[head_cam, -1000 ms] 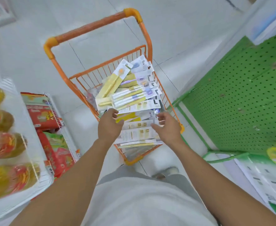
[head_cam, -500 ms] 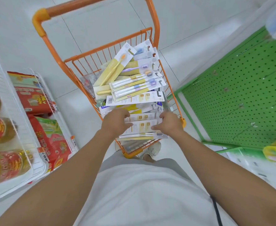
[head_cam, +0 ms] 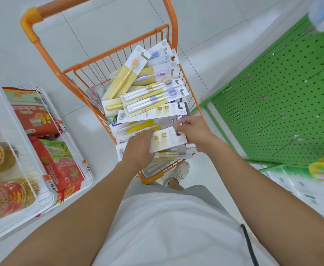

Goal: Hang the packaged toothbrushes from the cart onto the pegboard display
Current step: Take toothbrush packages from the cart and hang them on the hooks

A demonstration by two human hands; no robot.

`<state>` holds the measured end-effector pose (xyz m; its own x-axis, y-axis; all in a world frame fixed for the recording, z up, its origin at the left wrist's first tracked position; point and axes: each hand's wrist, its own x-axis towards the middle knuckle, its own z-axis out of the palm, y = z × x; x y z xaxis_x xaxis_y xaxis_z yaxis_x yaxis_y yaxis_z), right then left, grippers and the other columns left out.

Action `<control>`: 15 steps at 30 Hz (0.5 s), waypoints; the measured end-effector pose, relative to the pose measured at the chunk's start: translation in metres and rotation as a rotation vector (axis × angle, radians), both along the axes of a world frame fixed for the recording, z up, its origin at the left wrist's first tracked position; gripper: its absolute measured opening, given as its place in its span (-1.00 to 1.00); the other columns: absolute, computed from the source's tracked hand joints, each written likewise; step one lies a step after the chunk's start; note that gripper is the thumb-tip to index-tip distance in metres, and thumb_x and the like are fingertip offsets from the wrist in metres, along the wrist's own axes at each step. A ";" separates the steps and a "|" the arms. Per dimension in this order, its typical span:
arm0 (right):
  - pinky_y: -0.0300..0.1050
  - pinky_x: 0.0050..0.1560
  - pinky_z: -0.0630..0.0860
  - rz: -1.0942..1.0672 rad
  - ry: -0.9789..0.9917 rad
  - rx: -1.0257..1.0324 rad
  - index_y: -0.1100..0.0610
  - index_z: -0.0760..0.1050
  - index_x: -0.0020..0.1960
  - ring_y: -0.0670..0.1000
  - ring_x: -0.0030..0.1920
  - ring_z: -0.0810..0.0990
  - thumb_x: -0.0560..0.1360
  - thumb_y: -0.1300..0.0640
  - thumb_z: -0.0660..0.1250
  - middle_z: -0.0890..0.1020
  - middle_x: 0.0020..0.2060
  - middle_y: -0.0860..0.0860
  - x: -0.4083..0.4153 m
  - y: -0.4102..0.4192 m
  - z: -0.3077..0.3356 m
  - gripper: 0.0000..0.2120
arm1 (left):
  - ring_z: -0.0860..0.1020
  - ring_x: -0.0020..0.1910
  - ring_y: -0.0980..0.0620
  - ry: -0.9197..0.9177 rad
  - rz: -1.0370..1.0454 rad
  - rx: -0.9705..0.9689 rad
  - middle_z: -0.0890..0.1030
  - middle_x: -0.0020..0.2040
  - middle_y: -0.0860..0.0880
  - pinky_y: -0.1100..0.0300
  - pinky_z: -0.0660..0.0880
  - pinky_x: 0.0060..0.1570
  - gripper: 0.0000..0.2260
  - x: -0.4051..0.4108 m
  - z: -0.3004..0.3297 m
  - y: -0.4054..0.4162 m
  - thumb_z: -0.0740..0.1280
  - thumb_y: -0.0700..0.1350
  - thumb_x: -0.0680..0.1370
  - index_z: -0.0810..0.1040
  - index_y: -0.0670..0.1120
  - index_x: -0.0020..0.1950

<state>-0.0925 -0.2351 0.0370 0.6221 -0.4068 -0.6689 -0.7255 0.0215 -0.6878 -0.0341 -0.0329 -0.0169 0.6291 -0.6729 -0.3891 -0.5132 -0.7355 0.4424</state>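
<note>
Both hands are down in the orange cart (head_cam: 76, 69), which is heaped with packaged toothbrushes (head_cam: 147, 93). The left hand (head_cam: 139, 148) and right hand (head_cam: 193, 131) pinch the two ends of one white pack (head_cam: 167, 138). The green pegboard (head_cam: 284, 104) stands just to the right.

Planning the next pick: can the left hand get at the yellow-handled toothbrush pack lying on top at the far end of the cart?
Probably yes. That yellow pack lies uncovered on top, and the left hand is already over the cart, though busy with a nearer pack.
</note>
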 end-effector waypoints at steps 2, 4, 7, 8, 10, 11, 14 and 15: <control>-0.10 -0.30 0.64 -0.250 0.003 0.212 0.30 0.59 -0.02 0.07 -0.33 0.68 0.62 0.11 0.34 0.68 -0.30 0.11 0.007 -0.005 0.009 -0.76 | 0.47 0.28 -0.09 0.199 0.136 -0.146 0.53 0.34 -0.05 0.02 0.43 0.21 -0.47 0.007 0.007 0.003 0.39 -0.13 0.54 0.35 -0.02 0.49; -0.05 -0.31 0.66 -0.372 0.070 0.193 0.26 0.56 -0.06 0.15 -0.32 0.63 0.62 0.10 0.31 0.62 -0.30 0.18 0.006 -0.008 0.003 -0.77 | 0.55 0.18 -0.08 0.501 0.409 -0.277 0.62 0.18 -0.01 0.09 0.47 0.10 -0.69 0.019 0.020 0.007 0.29 -0.17 0.62 0.48 -0.03 0.38; 0.09 0.01 0.62 -0.109 0.214 -0.082 0.20 0.59 0.02 0.14 -0.08 0.60 0.54 0.11 0.44 0.59 -0.07 0.15 -0.007 -0.002 -0.028 -0.84 | 0.64 0.13 -0.07 0.863 0.726 -0.427 0.69 0.12 -0.02 0.03 0.55 0.17 -0.74 0.036 0.039 0.015 0.28 -0.17 0.65 0.54 -0.05 0.34; 0.07 0.14 0.55 -0.010 0.246 -0.139 0.22 0.59 0.15 0.14 0.07 0.60 0.53 0.08 0.46 0.60 0.07 0.11 -0.009 0.004 -0.036 -0.73 | 0.66 0.11 -0.07 0.923 0.757 -0.447 0.69 0.13 -0.04 0.00 0.57 0.16 -0.75 0.041 0.044 0.019 0.29 -0.18 0.65 0.56 -0.07 0.32; 0.03 0.23 0.51 0.001 0.236 -0.215 0.22 0.52 0.31 0.14 0.22 0.58 0.52 0.07 0.48 0.58 0.25 0.09 -0.009 0.013 -0.044 -0.58 | 0.68 0.07 -0.08 0.977 0.795 -0.436 0.70 0.12 -0.09 -0.03 0.59 0.15 -0.78 0.045 0.050 0.024 0.32 -0.20 0.63 0.61 -0.10 0.26; 0.05 0.21 0.54 -0.044 0.218 -0.245 0.20 0.50 0.31 0.15 0.21 0.58 0.51 0.08 0.49 0.58 0.24 0.10 -0.008 0.016 -0.047 -0.57 | 0.69 0.04 -0.07 0.985 0.808 -0.418 0.70 0.11 -0.11 -0.03 0.60 0.14 -0.80 0.046 0.052 0.026 0.34 -0.20 0.62 0.63 -0.13 0.23; -0.02 0.05 0.55 -0.112 0.247 -0.279 0.19 0.55 0.17 0.16 0.12 0.63 0.49 0.14 0.51 0.65 0.11 0.11 -0.007 0.020 -0.053 -0.69 | 0.71 -0.02 -0.08 0.970 0.808 -0.401 0.71 0.04 -0.13 -0.02 0.61 0.10 -0.84 0.046 0.057 0.029 0.37 -0.19 0.60 0.65 -0.18 0.15; -0.05 -0.02 0.54 -0.111 0.262 -0.276 0.19 0.58 0.09 0.16 0.07 0.65 0.50 0.16 0.49 0.67 0.05 0.12 -0.007 0.019 -0.055 -0.79 | 0.71 -0.02 -0.08 0.963 0.794 -0.403 0.72 0.02 -0.12 0.00 0.61 0.08 -0.83 0.045 0.059 0.029 0.37 -0.18 0.60 0.65 -0.17 0.16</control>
